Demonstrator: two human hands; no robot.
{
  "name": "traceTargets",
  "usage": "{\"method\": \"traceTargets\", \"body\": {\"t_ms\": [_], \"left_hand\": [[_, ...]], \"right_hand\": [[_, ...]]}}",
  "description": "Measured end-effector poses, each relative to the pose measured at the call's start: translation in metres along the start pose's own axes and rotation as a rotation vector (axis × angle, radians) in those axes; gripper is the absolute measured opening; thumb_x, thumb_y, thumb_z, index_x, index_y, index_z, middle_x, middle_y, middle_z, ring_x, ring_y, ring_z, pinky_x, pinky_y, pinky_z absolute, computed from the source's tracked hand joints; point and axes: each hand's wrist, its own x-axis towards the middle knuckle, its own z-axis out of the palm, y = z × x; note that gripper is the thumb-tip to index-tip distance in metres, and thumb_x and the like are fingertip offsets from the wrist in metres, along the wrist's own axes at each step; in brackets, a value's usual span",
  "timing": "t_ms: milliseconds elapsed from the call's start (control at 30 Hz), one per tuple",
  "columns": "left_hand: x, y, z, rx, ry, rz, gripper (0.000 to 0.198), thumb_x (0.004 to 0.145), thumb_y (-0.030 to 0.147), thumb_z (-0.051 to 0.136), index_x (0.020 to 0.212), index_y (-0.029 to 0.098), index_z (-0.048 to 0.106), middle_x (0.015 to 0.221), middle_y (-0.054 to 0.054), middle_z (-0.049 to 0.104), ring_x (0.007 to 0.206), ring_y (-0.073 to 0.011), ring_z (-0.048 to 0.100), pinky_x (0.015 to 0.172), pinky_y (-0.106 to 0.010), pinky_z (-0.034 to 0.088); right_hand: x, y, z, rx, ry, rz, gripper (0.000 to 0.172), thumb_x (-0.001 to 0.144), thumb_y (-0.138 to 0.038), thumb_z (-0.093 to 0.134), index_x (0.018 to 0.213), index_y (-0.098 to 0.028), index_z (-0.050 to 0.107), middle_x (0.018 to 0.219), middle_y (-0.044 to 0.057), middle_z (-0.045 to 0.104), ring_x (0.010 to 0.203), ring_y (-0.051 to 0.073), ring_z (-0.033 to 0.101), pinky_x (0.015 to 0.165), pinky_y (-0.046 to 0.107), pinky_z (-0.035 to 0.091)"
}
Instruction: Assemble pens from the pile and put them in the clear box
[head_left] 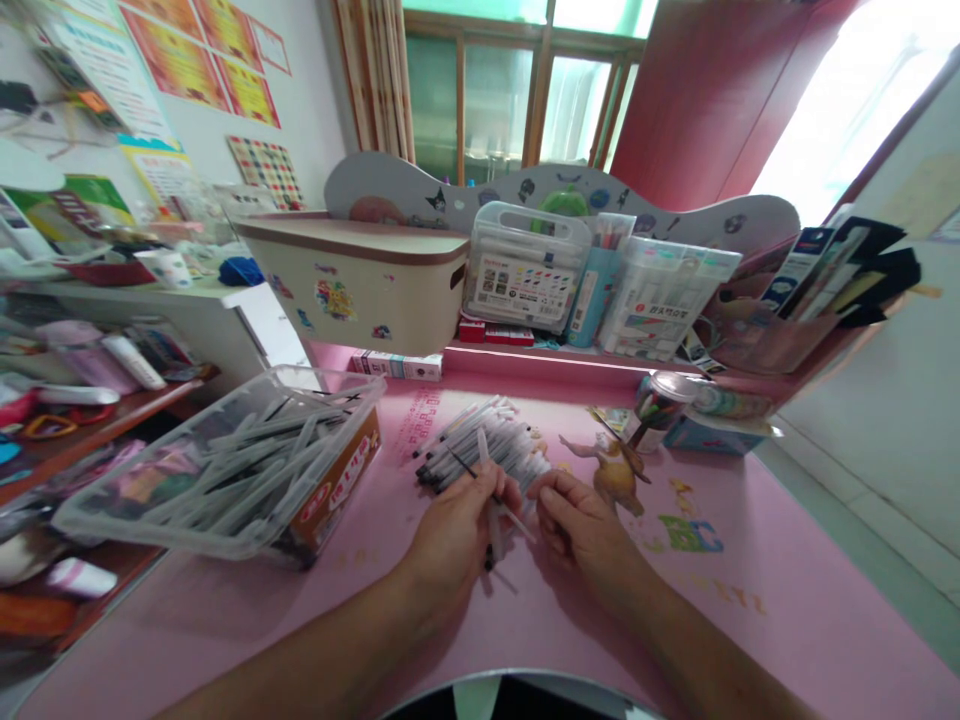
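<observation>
My left hand (457, 525) is closed around a white pen barrel (493, 525) that stands nearly upright in its grip. Crossing the barrel in the same fingers is a thin pen refill (519, 524), dark at its upper left end and pale at its lower right. Just right of it, my right hand (589, 525) has thumb and fingers pinched together; whatever lies between them is hidden. Beyond both hands a heap of white pens (487, 435) with dark ends lies on the pink desk (420, 640).
At left stands a clear plastic box (255, 530) full of translucent pen parts (255, 460). A beige bin (360, 290), a marker case (529, 265) and a pen holder (772, 335) line the back shelf. A jar of pens (660, 405) stands at the right back.
</observation>
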Motion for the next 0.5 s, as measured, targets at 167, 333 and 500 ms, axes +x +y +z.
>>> {"method": "traceTargets", "body": {"t_ms": [167, 333, 500], "left_hand": [[-0.001, 0.002, 0.001, -0.174, -0.069, -0.449, 0.026, 0.095, 0.026, 0.045, 0.076, 0.015, 0.056, 0.082, -0.009, 0.067, 0.074, -0.0216, 0.068, 0.067, -0.034, 0.053], [-0.006, -0.009, 0.007, -0.305, -0.071, -0.390, 0.023, 0.090, 0.006, 0.043, 0.078, 0.007, 0.063, 0.077, -0.011, 0.067, 0.070, -0.0169, 0.068, 0.069, -0.027, 0.055], [-0.005, -0.007, 0.013, -0.354, 0.037, -0.362, 0.030, 0.092, 0.004, 0.038, 0.074, 0.006, 0.062, 0.071, -0.009, 0.065, 0.060, -0.0123, 0.064, 0.062, -0.022, 0.054]], "right_hand": [[-0.007, -0.006, -0.001, -0.396, 0.237, -0.492, 0.013, 0.092, -0.028, 0.049, 0.095, -0.022, 0.060, 0.071, -0.001, 0.052, 0.067, 0.015, 0.052, 0.062, 0.027, 0.044], [-0.021, -0.005, 0.014, -0.714, 0.000, -0.820, 0.025, 0.097, -0.012, 0.038, 0.108, -0.023, 0.057, 0.096, 0.005, 0.056, 0.089, 0.017, 0.055, 0.079, 0.030, 0.048], [-0.019, 0.001, 0.015, -0.828, -0.079, -0.820, 0.025, 0.096, -0.012, 0.041, 0.114, -0.022, 0.055, 0.106, 0.007, 0.058, 0.101, 0.020, 0.054, 0.090, 0.035, 0.047]]}}
